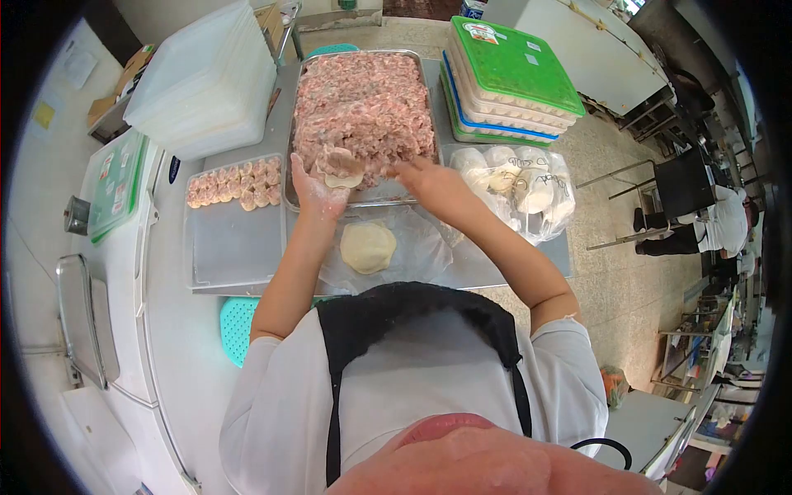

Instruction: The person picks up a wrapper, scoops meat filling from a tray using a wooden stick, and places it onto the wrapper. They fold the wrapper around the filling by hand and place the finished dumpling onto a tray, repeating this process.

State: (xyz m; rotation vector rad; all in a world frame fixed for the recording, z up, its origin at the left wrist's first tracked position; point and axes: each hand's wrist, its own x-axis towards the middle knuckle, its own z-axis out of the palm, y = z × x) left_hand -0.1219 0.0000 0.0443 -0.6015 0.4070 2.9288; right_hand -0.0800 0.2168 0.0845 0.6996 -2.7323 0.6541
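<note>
My left hand [320, 195] is cupped at the near left corner of the meat tray, holding a round dumpling wrapper [343, 180] with some meat filling on it. My right hand [422, 183] is closed at the tray's near right side, close to the meat; whatever its fingers grip is too hard to make out. Pink minced meat [363, 95] is heaped in the metal tray [290, 198]. Below my hands, a stack of pale wrappers [368, 247] lies on a clear plastic sheet [425, 256].
To the left, a plastic tray [235, 252] holds rows of filled dumplings [235, 185]. Behind it rise stacked translucent trays [198, 82]. At right are bagged dough pieces [516, 186] and stacked trays with a green lid [520, 70]. Another person [722, 223] is far right.
</note>
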